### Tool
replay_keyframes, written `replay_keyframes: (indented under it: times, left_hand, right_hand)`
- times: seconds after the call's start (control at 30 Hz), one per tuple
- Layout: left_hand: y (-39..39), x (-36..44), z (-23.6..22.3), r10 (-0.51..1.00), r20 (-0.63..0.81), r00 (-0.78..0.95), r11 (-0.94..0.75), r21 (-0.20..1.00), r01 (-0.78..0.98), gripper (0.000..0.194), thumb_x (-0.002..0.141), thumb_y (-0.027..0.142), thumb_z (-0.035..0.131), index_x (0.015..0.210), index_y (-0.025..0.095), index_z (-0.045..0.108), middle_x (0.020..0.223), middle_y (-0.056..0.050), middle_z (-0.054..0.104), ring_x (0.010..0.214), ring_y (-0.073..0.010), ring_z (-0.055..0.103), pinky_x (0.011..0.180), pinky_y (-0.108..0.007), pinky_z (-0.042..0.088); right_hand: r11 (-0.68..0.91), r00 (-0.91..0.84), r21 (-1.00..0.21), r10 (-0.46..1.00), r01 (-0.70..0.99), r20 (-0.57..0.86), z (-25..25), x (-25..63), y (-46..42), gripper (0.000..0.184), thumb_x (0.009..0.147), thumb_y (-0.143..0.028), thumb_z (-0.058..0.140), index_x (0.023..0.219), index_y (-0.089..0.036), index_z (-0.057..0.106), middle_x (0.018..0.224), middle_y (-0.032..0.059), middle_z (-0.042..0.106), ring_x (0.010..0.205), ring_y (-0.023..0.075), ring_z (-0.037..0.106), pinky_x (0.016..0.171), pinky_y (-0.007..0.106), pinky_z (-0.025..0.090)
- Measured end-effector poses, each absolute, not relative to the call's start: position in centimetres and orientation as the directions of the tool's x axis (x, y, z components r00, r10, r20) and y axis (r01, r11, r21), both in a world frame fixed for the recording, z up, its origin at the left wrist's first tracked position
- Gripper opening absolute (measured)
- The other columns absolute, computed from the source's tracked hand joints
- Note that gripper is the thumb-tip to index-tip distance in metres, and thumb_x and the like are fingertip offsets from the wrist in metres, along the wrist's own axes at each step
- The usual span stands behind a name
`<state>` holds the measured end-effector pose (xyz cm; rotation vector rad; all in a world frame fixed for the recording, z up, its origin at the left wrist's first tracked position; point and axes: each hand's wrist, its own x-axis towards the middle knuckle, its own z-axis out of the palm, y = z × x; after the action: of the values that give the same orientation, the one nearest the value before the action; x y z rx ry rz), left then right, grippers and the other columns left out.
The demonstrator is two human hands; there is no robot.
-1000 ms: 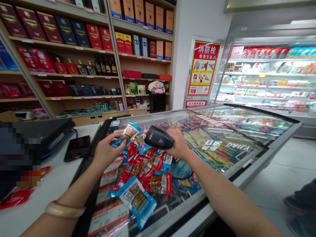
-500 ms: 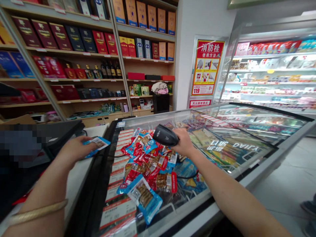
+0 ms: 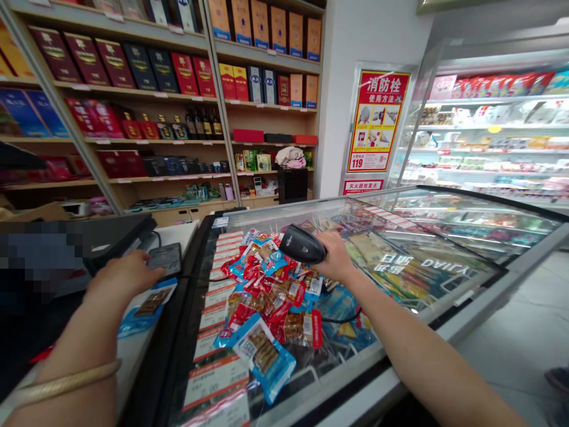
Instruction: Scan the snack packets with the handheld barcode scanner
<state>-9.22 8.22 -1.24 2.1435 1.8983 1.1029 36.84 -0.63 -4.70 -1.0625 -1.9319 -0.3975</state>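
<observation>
Head view: two bare hands above a shop counter (image 3: 128,356) and a glass-topped freezer (image 3: 489,296), boxed goods (image 3: 140,65) shelved behind
Far left: a black machine (image 3: 127,228) partly masked by pixelation, crowding the counter's back
Left hand: the left hand (image 3: 118,279), a gold-toned bangle at its wrist, fingers loosely apart; whether it touches the packet below cannot be told
By its fingertips: a dark phone (image 3: 165,261), flat and partly covered
Counter packet: a blue-edged snack packet (image 3: 151,302) on the counter, brown food behind its clear window
Under the glass: red-and-white price labels (image 3: 216,382)
Packet pile: red and blue packets (image 3: 271,296) heaped, glossy and overlapping, on the freezer glass; a blue-and-white one (image 3: 262,353) lies nearest the camera
Right hand: the right hand (image 3: 333,255) clamped around a black barcode scanner (image 3: 302,244) over the pile's far right side
Beyond: a red fire-hydrant notice (image 3: 377,121) on the wall, a lit chiller (image 3: 511,58) farther right
Right edge: a shoe (image 3: 558,379), cut by the frame
</observation>
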Motion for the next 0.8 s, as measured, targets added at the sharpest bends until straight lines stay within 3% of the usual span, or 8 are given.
replay_keyframes:
  times: [0.03, 0.07, 0.17, 0.27, 0.43, 0.53, 0.63, 0.8]
  left_hand:
    - [7.7, -7.8, -0.9, 0.887, 0.449, -0.110, -0.123, 0.460, 0.879, 0.036, 0.045, 0.057, 0.069, 0.060, 0.026, 0.057, 0.057, -0.009, 0.061, 0.078, -0.0426, 0.069, 0.075, -0.063, 0.054]
    - [7.2, -6.1, -0.6, 0.880, 0.464, -0.102, -0.125, 0.434, 0.892, 0.038, 0.054, 0.058, 0.065, 0.072, 0.025, 0.063, 0.067, -0.008, 0.066, 0.081, -0.0387, 0.070, 0.078, -0.059, 0.056]
    - [5.2, -0.3, -0.8, 0.869, 0.487, 0.089, -0.351, 0.479, 0.804, 0.053, 0.073, 0.061, 0.054, 0.102, 0.019, 0.067, 0.094, -0.010, 0.073, 0.088, -0.0273, 0.070, 0.082, -0.044, 0.059]
    - [3.5, 4.4, -2.0, 0.792, 0.513, 0.331, -0.575, 0.447, 0.685, 0.066, 0.079, 0.066, 0.052, 0.122, 0.017, 0.064, 0.119, -0.015, 0.070, 0.107, -0.0288, 0.067, 0.093, -0.045, 0.056]
    - [1.7, 8.0, -4.0, 0.623, 0.486, 0.612, -0.775, 0.275, 0.569, 0.078, 0.085, 0.058, 0.060, 0.151, 0.019, 0.043, 0.155, -0.015, 0.047, 0.143, -0.0304, 0.043, 0.119, -0.048, 0.035]
    - [1.2, 8.8, -4.4, 0.591, 0.460, 0.663, -0.799, 0.225, 0.557, 0.073, 0.088, 0.052, 0.057, 0.151, 0.017, 0.043, 0.154, -0.016, 0.048, 0.142, -0.0300, 0.046, 0.118, -0.047, 0.037]
    - [1.2, 8.9, -4.3, 0.584, 0.511, 0.630, -0.800, 0.231, 0.554, 0.061, 0.090, 0.052, 0.055, 0.141, 0.018, 0.056, 0.144, -0.016, 0.058, 0.131, -0.0289, 0.057, 0.112, -0.045, 0.044]
    - [2.1, 7.9, -3.9, 0.633, 0.628, 0.453, -0.759, 0.388, 0.524, 0.047, 0.089, 0.055, 0.055, 0.117, 0.021, 0.074, 0.122, -0.012, 0.073, 0.114, -0.0267, 0.068, 0.105, -0.044, 0.051]
  right_hand:
    - [0.580, -0.250, -0.126, 0.525, 0.805, 0.814, -4.7, 36.9, -0.6, 0.026, 0.072, -0.037, 0.069, 0.091, -0.019, 0.069, 0.078, 0.0072, 0.069, 0.078, 0.0247, 0.060, 0.073, 0.035, 0.039]
    - [0.574, -0.246, -0.129, 0.529, 0.808, 0.812, -4.7, 36.9, -0.6, 0.025, 0.072, -0.036, 0.068, 0.090, -0.019, 0.069, 0.077, 0.0070, 0.069, 0.077, 0.0247, 0.060, 0.072, 0.035, 0.038]
    - [0.567, -0.239, -0.131, 0.530, 0.813, 0.813, -4.7, 36.9, -0.6, 0.024, 0.072, -0.036, 0.068, 0.089, -0.019, 0.069, 0.078, 0.0074, 0.069, 0.078, 0.0250, 0.060, 0.073, 0.035, 0.039]
    - [0.562, -0.232, -0.129, 0.526, 0.817, 0.818, -4.6, 36.8, -0.5, 0.029, 0.071, -0.039, 0.070, 0.091, -0.019, 0.070, 0.080, 0.0082, 0.070, 0.079, 0.0254, 0.061, 0.073, 0.036, 0.039]
    - [0.546, -0.237, -0.134, 0.555, 0.827, 0.797, -4.4, 36.7, -0.7, 0.028, 0.071, -0.039, 0.070, 0.091, -0.019, 0.070, 0.079, 0.0079, 0.071, 0.078, 0.0250, 0.061, 0.072, 0.035, 0.039]
    - [0.559, -0.245, -0.134, 0.551, 0.818, 0.798, -4.3, 36.7, -0.8, 0.030, 0.070, -0.040, 0.070, 0.092, -0.019, 0.070, 0.082, 0.0087, 0.071, 0.080, 0.0254, 0.061, 0.073, 0.035, 0.039]
    - [0.569, -0.248, -0.131, 0.538, 0.812, 0.805, -4.3, 36.7, -0.8, 0.032, 0.070, -0.040, 0.070, 0.093, -0.018, 0.070, 0.084, 0.0092, 0.072, 0.081, 0.0258, 0.061, 0.074, 0.036, 0.040]
    - [0.551, -0.234, -0.138, 0.550, 0.823, 0.802, -4.2, 36.7, -0.8, 0.028, 0.071, -0.037, 0.070, 0.092, -0.018, 0.070, 0.080, 0.0086, 0.070, 0.080, 0.0250, 0.060, 0.074, 0.036, 0.039]
